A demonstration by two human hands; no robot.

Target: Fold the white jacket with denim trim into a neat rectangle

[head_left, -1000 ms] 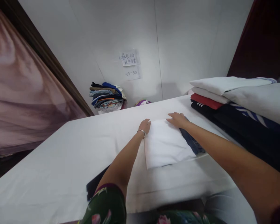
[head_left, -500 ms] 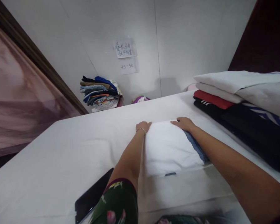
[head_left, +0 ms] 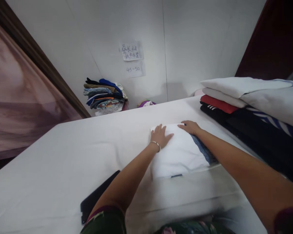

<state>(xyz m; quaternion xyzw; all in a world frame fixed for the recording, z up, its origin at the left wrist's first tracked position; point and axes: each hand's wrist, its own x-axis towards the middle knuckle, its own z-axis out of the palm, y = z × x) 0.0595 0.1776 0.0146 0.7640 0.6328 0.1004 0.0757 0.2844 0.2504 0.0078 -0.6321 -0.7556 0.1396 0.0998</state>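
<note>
A folded white garment (head_left: 178,154) with a blue-grey strip along its right side lies in front of me on the white-covered surface. My left hand (head_left: 160,137), with a silver bracelet at the wrist, rests palm down on its far left part, fingers spread. At the far right corner is my right hand (head_left: 190,126), its fingers stretched over the corner and touching the cloth. The underside of the right hand is hidden. A small dark tab (head_left: 176,175) shows at the garment's near edge.
To the right stands a stack of folded clothes (head_left: 234,100), white, red and black. A dark phone-like slab (head_left: 97,196) lies by my left forearm. Another clothes pile (head_left: 104,97) sits beyond the far edge, near a wall with paper notes (head_left: 133,58). A pink curtain (head_left: 21,97) hangs left.
My left hand has moved from the garment's left edge onto its top, and its fingers have spread. My right hand stays at the far right corner.
</note>
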